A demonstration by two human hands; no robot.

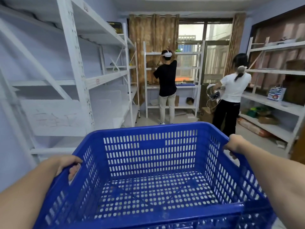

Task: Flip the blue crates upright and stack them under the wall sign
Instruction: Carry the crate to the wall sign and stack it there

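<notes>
A large blue perforated crate fills the lower half of the head view. It is upright, open side up, empty, and held in the air in front of me. My left hand grips the left rim, fingers curled through the handle slot. My right hand grips the right rim at its handle. At the bottom edge a strip of a second blue rim shows beneath it. No wall sign is in view.
White metal shelving lines the left wall, and more shelves with bags and boxes run along the right. One person in black and another in white stand ahead with their backs to me. A cardboard box sits on the floor.
</notes>
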